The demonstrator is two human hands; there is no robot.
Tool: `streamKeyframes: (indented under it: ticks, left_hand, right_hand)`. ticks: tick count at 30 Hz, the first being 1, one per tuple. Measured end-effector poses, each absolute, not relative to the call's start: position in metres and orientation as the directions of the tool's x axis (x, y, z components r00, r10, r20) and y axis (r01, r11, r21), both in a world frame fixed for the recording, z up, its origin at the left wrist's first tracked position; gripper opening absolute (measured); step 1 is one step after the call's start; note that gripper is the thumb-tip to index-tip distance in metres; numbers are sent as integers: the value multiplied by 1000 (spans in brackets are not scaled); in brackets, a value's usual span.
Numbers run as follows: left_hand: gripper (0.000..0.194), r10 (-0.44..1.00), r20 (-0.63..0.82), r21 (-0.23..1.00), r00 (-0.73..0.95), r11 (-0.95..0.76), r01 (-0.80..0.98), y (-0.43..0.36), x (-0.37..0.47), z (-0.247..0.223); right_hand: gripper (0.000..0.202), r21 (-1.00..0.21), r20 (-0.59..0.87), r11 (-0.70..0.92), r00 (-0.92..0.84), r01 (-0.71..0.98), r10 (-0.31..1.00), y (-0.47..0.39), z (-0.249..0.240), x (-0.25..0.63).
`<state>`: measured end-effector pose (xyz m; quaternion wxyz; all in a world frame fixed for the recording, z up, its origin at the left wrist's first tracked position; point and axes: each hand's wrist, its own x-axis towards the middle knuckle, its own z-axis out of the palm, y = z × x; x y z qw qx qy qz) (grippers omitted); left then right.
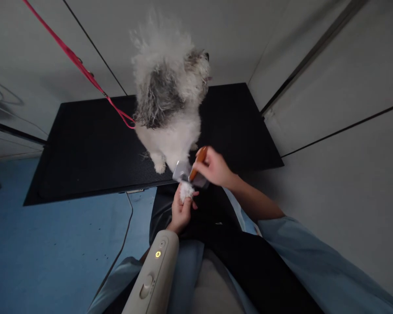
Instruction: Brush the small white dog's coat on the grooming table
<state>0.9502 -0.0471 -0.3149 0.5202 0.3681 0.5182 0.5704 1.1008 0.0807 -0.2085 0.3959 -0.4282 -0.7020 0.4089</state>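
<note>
A fluffy white dog with grey ears (170, 131) sits at the near side of a black grooming table (88, 144), its head turned to the right. Beyond the table edge, the fingers of my left hand (180, 211) are closed around the white furry end of the dog's front leg, the paw (186, 192). My right hand (216, 168) grips the orange-brown handle of a slicker brush (199, 160). Its blurred, pale head lies over the leg just above my left fingers. Whether the bristles touch the fur I cannot tell.
A beige hair dryer (157, 270) with a lit yellow button rises from below, near my left forearm. A pink leash (85, 72) runs from the upper left to the dog. A cable (126, 235) hangs over the blue floor (68, 244). Grey walls stand behind and right.
</note>
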Motion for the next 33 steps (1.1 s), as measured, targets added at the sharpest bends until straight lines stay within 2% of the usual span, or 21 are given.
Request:
streamKeyframes:
  ticks: [2,5,6,9,10,13,14,17,18,21,22,25,26,29,30,31,33]
  left_hand:
    - [60,974,-123,973,-189,81,-214,-46,948,-312]
    - [47,979,-131,979,-155,104,-173,-44,944,-309]
    - [45,979,-131,979,-157,103,-176,-43,944,-308]
    - [46,972,-155,959,-178,105,-262,-41,944,-303]
    - [47,970,-176,945,-169,118,-306,-40,945,-301]
    - [48,956,-260,868,-133,171,-466,-41,941,-295]
    - [49,948,-295,827,-117,191,-529,-42,938,-293]
    - [46,921,-389,676,-21,270,-686,-49,926,-288]
    - [45,911,-410,627,31,307,-716,-52,921,-287]
    - [43,886,-444,531,134,381,-757,-61,909,-286]
    - [41,883,-451,524,133,382,-761,-64,906,-287]
    - [31,885,-454,556,98,368,-745,-73,901,-292]
    - [29,885,-456,568,95,371,-735,-75,900,-294]
    - [23,869,-490,565,70,378,-733,-83,898,-302]
    - [20,858,-510,555,52,375,-743,-85,897,-305]
    - [18,848,-529,545,34,370,-753,-87,896,-307]
    - [15,835,-550,537,19,371,-758,-90,895,-309]
  right_hand:
    - [23,-906,252,301,-192,298,949,81,-207,1101]
    - [24,-886,206,359,-445,294,872,78,-204,1100]
    - [23,-884,192,361,-474,296,859,77,-203,1100]
    - [22,-885,254,331,-258,328,932,78,-205,1099]
    - [24,-884,265,338,-250,322,931,79,-207,1099]
    - [26,-900,225,361,-449,243,865,84,-216,1098]
    - [25,-913,234,349,-426,214,874,85,-219,1097]
    - [26,-932,327,341,-118,124,938,89,-230,1091]
    - [27,-933,339,351,-130,80,932,90,-233,1088]
    - [30,-951,299,304,-449,-62,842,96,-240,1076]
    - [32,-955,292,282,-458,-92,839,99,-242,1071]
    - [35,-942,329,311,-174,-123,928,106,-248,1062]
    - [35,-935,348,331,-160,-125,924,106,-250,1060]
    - [33,-937,349,317,-460,-149,816,101,-260,1057]
    - [32,-940,340,301,-496,-160,799,99,-263,1057]
    - [33,-939,343,295,-458,-174,820,97,-266,1056]
    - [35,-916,384,339,-222,-216,896,96,-272,1055]
